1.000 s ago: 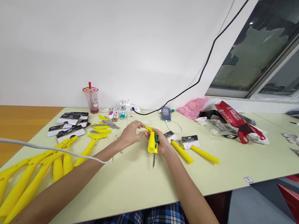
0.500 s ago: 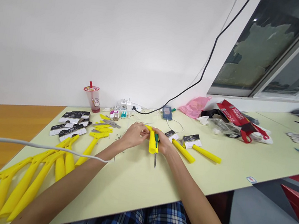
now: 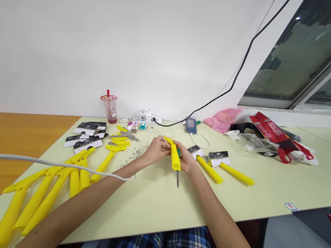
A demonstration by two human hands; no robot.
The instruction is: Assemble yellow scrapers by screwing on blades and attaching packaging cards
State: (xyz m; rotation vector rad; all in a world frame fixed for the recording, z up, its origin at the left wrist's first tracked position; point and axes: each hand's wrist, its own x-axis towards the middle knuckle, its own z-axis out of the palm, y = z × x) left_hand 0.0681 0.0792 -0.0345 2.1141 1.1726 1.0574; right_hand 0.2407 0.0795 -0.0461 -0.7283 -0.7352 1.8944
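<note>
Head: left hand (image 3: 155,151) and right hand (image 3: 186,159), apparently curled, grip a flared yellow handle (image 3: 175,158).

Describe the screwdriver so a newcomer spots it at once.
On the pale table against the white wall, find the person's right hand. The screwdriver is in that hand, beside a held yellow handle. Its slim metal shaft points toward the person and its grip shows green, unlike the plain yellow handles lying nearby.

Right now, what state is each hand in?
Left hand: curled at the yellow handle; grip cannot be told.
Right hand: closed, holding the yellow handle and a screwdriver.
</note>
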